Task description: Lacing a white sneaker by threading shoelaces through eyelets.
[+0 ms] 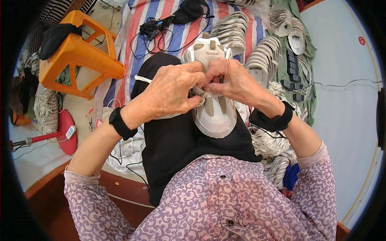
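A white and beige sneaker [217, 121] rests on my black-covered lap, its rounded toe pointing toward me and its tongue [209, 56] away. Above its lacing area both of my hands meet. My left hand [171, 90] is closed at the sneaker's left side, thumb and fingers around the edge of the lace opening. From the right, my right hand [237, 82] pinches a shoelace at the middle of the opening; the fingers largely hide it. A white strip of lace [143, 79] lies across my left thigh.
An orange plastic stool [66, 60] with a black cap stands at the left. Stacked shoe pieces [263, 58] lie on a striped sheet [120, 80] ahead. Tangled black cables [155, 30] sit at the far side. Bundles of white laces [267, 140] lie by my right side.
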`<state>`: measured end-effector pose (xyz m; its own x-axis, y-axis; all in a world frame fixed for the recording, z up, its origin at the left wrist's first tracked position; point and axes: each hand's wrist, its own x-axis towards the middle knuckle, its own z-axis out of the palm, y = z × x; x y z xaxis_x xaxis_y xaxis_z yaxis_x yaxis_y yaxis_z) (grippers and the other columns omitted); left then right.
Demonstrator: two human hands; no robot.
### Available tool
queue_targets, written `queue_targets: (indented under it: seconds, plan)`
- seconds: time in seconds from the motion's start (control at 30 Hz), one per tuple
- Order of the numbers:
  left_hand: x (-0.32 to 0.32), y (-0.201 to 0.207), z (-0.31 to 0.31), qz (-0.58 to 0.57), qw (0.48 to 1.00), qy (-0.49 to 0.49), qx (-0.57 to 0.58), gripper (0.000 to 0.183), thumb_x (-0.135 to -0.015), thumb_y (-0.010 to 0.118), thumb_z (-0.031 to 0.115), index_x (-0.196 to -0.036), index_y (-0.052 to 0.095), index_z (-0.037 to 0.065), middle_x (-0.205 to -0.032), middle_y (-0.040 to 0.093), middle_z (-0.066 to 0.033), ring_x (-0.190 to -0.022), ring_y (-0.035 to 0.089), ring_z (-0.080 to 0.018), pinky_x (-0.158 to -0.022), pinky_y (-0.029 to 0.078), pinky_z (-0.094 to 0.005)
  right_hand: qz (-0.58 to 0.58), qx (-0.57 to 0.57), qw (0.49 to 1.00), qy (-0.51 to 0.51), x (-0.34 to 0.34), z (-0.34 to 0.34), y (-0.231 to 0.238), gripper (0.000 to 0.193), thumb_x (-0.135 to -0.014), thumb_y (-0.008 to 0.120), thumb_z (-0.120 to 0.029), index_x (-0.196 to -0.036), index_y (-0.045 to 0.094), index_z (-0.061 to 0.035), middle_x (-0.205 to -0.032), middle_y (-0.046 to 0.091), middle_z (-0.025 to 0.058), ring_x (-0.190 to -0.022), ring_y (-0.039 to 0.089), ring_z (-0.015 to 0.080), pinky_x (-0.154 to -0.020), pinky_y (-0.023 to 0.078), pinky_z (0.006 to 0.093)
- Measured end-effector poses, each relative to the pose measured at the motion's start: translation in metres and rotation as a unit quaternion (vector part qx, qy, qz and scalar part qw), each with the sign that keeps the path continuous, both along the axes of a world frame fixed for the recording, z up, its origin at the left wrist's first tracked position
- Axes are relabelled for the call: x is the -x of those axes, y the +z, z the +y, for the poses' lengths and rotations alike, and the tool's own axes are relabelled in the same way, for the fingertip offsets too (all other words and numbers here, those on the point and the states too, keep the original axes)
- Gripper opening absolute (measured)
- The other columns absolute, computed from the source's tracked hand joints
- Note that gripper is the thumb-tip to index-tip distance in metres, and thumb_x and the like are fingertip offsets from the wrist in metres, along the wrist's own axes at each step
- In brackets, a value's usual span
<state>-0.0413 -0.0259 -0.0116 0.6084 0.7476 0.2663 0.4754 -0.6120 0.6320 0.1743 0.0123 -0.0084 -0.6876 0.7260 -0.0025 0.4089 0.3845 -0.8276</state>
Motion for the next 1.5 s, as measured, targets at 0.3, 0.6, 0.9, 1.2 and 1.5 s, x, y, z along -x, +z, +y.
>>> queue_targets:
  seconds: [0.3,0.6,0.9,1.2,1.5]
  plan:
    - [-0.012,0.001,-0.012,0.040,0.997,0.059,-0.040,0.027,-0.066,0.070,0.008,-0.089,0.055,0.004,-0.092,0.054,-0.0113,-0.073,0.061,-0.0355,-0.061,0.047,-0.0456,-0.001,0.023,1.000,-0.018,-0.001,-0.001,0.000,0.014,-0.074,0.070,-0.005,-0.085,0.074,0.0032,-0.073,0.070,0.0141,-0.067,0.066,0.0222,-0.065,0.052,0.0347]
    - [-0.015,0.002,-0.016,0.039,0.995,0.068,-0.057,0.025,-0.066,0.070,0.007,-0.087,0.056,0.002,-0.090,0.053,-0.0115,-0.069,0.059,-0.0334,-0.059,0.046,-0.0432,0.020,0.033,0.999,-0.006,-0.005,-0.005,0.007,0.015,-0.074,0.071,-0.005,-0.087,0.075,0.0009,-0.086,0.071,0.0142,-0.080,0.068,0.0255,-0.074,0.050,0.0370]
    - [-0.017,0.005,-0.020,0.048,0.992,0.085,-0.075,0.022,-0.065,0.069,0.005,-0.084,0.058,0.002,-0.084,0.053,-0.0104,-0.069,0.059,-0.0310,-0.059,0.048,-0.0410,-0.039,-0.124,0.990,0.058,0.005,-0.006,0.007,0.015,-0.076,0.066,-0.006,-0.087,0.075,-0.0013,-0.073,0.067,0.0189,-0.082,0.065,0.0375,-0.075,0.047,0.0472]
    - [-0.014,0.006,-0.030,0.041,0.986,0.119,-0.110,0.024,-0.065,0.070,0.003,-0.085,0.059,0.002,-0.083,0.053,-0.0088,-0.065,0.059,-0.0293,-0.057,0.049,-0.0398,-0.062,-0.222,0.971,0.066,0.012,-0.016,0.007,0.008,-0.077,0.069,-0.013,-0.081,0.071,-0.0063,-0.087,0.063,0.0132,-0.092,0.059,0.0317,-0.082,0.040,0.0468]
    - [-0.005,0.008,-0.022,-0.007,0.997,0.072,-0.040,0.018,-0.071,0.067,-0.003,-0.086,0.059,0.000,-0.085,0.054,-0.0128,-0.071,0.059,-0.0324,-0.062,0.048,-0.0410,-0.025,0.003,0.999,0.036,0.012,0.000,0.019,0.015,-0.074,0.070,-0.005,-0.085,0.073,0.0037,-0.077,0.068,0.0194,-0.073,0.068,0.0262,-0.067,0.051,0.0383]
